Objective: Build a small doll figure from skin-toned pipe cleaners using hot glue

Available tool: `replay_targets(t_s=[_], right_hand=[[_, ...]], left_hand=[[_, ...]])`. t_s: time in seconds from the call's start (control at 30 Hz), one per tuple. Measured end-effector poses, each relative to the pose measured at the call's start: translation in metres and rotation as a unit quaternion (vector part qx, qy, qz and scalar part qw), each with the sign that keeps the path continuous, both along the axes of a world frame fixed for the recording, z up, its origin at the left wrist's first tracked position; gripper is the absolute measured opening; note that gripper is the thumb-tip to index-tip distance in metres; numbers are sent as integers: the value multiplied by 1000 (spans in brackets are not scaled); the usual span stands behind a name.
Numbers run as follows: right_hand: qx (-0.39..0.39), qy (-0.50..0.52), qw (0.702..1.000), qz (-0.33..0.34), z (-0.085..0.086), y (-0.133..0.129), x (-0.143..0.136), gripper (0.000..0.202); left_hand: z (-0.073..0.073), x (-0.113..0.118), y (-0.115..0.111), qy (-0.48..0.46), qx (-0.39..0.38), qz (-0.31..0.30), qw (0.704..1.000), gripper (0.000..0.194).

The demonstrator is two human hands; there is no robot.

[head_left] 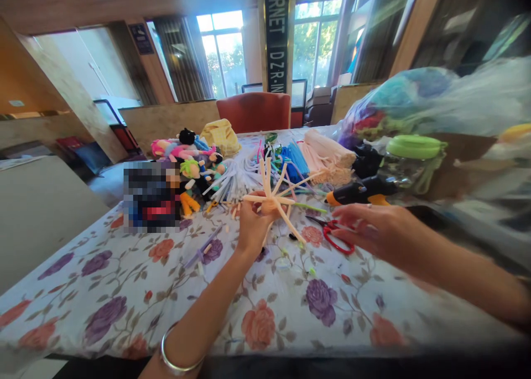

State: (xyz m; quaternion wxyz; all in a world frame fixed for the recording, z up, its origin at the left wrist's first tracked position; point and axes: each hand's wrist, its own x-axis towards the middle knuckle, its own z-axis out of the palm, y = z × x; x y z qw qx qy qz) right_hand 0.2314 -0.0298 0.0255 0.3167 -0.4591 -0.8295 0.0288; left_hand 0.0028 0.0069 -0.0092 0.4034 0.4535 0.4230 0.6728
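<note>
My left hand is closed around a bunch of cream pipe cleaners just above the table. The fuzzy stems are joined at a rounded middle and splay out in several directions. My right hand is over the red-handled scissors, its thumb and fingers apart near the handles. The scissors look to be lying on the cloth with their dark blades towards my left hand; whether my fingertips touch them I cannot tell. A black and yellow glue gun lies just beyond my right hand.
Bundles of white pipe cleaners, blue ones and pale pink ones lie at the back. Several fuzzy dolls are piled left of them. A green-lidded jar and a full plastic bag stand right. Scraps dot the flowered tablecloth.
</note>
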Motion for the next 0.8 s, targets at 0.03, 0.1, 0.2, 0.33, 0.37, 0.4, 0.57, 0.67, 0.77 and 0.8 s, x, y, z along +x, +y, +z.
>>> replay_targets(t_s=[0.03, 0.1, 0.2, 0.33, 0.37, 0.4, 0.57, 0.67, 0.77, 0.8], right_hand=[[21, -36, 998, 40, -2, -1, -8, 22], [78, -74, 992, 66, -5, 0, -21, 28], [149, -80, 979, 118, -9, 6, -36, 32], [218, -70, 950, 211, -7, 11, -53, 23], [230, -69, 945, 222, -6, 12, -56, 22], [240, -69, 941, 228, -4, 12, -59, 22], [278, -69, 928, 240, -1, 12, -63, 24], [276, -44, 929, 244, 0, 12, -61, 24], [222, 18, 963, 149, 5, 14, -63, 15], [200, 45, 972, 113, 8, 15, -64, 12]], left_hand=[[0, 0, 0, 5, -2, -4, 1000, 42], [-1, 0, 0, 14, -5, -12, 1000, 39], [-2, -1, 1, 23, -6, -17, 1000, 36], [-4, -2, 0, 42, 3, -23, 999, 33], [-4, -2, 0, 48, 6, -22, 999, 32], [-4, -2, -1, 54, 11, -22, 998, 31], [-3, -2, -3, 86, 33, -18, 996, 27], [-3, -2, -2, 95, 40, -12, 995, 29], [-5, -2, -1, 84, 35, -21, 996, 34], [-5, -2, -1, 83, 30, -25, 996, 35]])
